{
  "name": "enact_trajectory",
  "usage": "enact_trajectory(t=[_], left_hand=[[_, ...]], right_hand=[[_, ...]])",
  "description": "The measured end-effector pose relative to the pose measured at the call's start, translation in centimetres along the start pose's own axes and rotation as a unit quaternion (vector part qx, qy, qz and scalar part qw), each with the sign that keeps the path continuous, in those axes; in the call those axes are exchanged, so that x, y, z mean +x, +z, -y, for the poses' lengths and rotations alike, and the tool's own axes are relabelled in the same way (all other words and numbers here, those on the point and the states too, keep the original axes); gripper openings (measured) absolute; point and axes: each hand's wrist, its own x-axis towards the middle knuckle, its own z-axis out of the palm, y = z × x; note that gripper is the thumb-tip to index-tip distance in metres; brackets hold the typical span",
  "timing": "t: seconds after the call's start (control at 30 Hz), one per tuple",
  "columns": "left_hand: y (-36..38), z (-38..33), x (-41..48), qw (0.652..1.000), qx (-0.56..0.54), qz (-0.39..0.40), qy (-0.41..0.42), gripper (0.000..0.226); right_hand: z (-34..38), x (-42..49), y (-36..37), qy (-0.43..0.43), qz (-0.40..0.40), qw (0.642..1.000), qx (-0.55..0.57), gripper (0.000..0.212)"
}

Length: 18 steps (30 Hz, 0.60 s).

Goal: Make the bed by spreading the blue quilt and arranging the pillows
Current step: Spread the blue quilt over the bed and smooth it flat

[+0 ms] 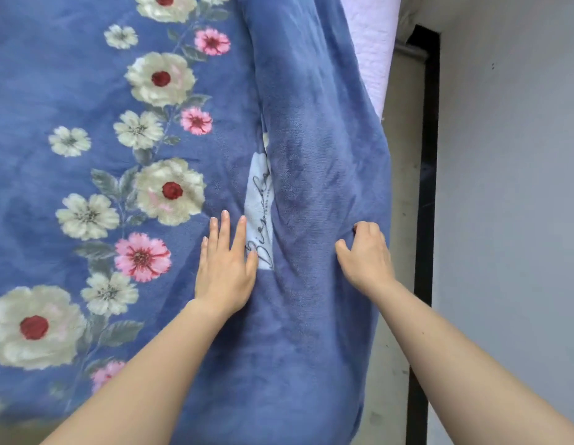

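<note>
Both forearms are stretched out over the blue quilt (289, 155). On the quilt, the left hand (226, 274) is laid flat with open fingers, touching its white label (259, 216). Right of the label, a plain fold of the quilt is gripped by the curled right hand (366, 255).

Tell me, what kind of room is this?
Probably a bedroom. A blue quilt with flowers lies spread over a bed, a pale sheet peeks out beneath its far edge, and a plain wall stands close beside it. Two hands are on the quilt.
</note>
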Motion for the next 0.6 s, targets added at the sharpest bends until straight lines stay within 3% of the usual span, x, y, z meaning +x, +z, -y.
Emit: enact_trajectory(t=[0.13,0.23,0.4,0.5,0.6], left_hand=[[-0.6,-2.3,3.9,0.997,0.056,0.056,0.004,0.073],[-1.2,-4.5,6.4,0.986,0.124,0.104,-0.034,0.083],[-1.0,-7.0,8.7,0.971,0.153,0.154,-0.101,0.08],[-1.7,-7.9,8.9,0.962,0.167,0.171,-0.129,0.075],[-3.4,-8.6,10.1,0.971,0.118,0.14,-0.151,0.051]], right_hand=[[1.3,4.9,-1.9,-0.044,0.014,0.999,-0.027,0.028],[2.2,8.9,-3.5,-0.054,0.025,0.998,-0.027,0.027],[2.8,16.3,-5.9,-0.094,-0.001,0.995,-0.041,0.033],[2.9,20.5,-7.2,-0.095,-0.022,0.994,-0.044,0.052],[3.2,25.2,-7.7,-0.089,0.01,0.996,0.021,0.074]])
